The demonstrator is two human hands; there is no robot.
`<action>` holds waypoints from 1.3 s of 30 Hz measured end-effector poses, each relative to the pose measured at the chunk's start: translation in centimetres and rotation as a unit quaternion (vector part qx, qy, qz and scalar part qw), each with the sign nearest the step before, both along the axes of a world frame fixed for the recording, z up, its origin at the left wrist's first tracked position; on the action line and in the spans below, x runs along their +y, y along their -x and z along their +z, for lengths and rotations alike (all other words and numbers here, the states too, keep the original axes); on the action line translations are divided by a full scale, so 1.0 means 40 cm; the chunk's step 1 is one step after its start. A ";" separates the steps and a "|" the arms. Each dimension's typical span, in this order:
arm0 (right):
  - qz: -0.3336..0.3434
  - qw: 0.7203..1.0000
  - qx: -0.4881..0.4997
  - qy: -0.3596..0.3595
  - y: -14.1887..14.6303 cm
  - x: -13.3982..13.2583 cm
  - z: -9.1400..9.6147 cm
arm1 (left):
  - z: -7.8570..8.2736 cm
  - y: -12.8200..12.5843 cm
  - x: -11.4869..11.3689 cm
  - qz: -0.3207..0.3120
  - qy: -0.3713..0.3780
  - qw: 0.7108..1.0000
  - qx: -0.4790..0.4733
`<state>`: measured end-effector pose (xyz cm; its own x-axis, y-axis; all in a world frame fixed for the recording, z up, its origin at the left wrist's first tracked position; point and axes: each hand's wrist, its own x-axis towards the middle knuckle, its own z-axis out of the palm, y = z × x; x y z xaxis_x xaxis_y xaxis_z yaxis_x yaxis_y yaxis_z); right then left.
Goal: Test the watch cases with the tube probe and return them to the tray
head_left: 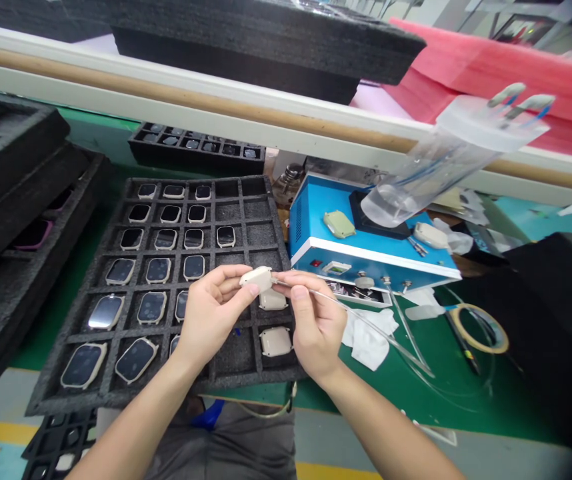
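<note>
My left hand [211, 307] pinches a cream smartwatch case [257, 277] between thumb and fingers, above the right side of a black foam tray [131, 398]. In my right hand [319, 323] is a thin dispensing needle on a clear tube [366, 323]; its tip end meets the case's right edge, and I cannot make out whether it touches. The tray's left compartments hold several watches with dark screens, such as one watch [83, 365] at the near left. Below my hands, cream cases lie face down in the right column, the nearest being a case [276, 341].
Behind my right hand stands a blue dispenser box [371, 257] bearing a greenish watch case [339, 224] and a clear plastic cylinder [411, 187]. White tissue [373, 337] and a tape roll [481, 327] lie on the green mat. Foam trays [11, 193] are stacked left. A shelf edge [216, 100] crosses above.
</note>
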<state>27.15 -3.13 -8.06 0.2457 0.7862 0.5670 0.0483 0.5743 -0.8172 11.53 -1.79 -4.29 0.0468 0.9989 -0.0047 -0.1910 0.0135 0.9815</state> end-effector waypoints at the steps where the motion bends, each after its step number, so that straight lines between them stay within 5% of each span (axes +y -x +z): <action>1: 0.001 1.000 0.001 0.000 0.000 0.001 0.000 | 0.000 0.000 0.000 0.000 0.001 1.000 0.000; 11: 0.005 1.000 0.011 -0.003 -0.001 -0.005 0.000 | 0.008 -0.005 -0.002 0.012 -0.008 0.999 0.034; 16: -0.022 0.999 0.025 0.009 -0.006 -0.008 -0.003 | 0.031 -0.020 0.028 0.020 -0.067 0.985 0.155; 21: -0.027 0.999 0.039 0.008 -0.006 0.000 0.001 | 0.013 -0.057 0.096 0.006 -0.187 0.917 0.351; 26: -0.033 0.998 0.052 0.012 -0.007 0.005 0.005 | 0.003 -0.037 0.141 0.006 -0.259 0.808 0.529; 31: -0.027 0.997 0.063 0.031 -0.003 0.002 0.006 | 0.042 0.042 0.210 0.024 -0.200 0.724 0.660; 35: -0.025 0.996 0.069 0.051 0.000 0.006 0.002 | 0.063 0.040 0.255 -0.005 -0.157 0.688 0.708; 39: -0.027 0.997 0.055 0.051 0.000 0.013 -0.003 | 0.087 0.010 0.252 -0.008 -0.153 0.685 0.712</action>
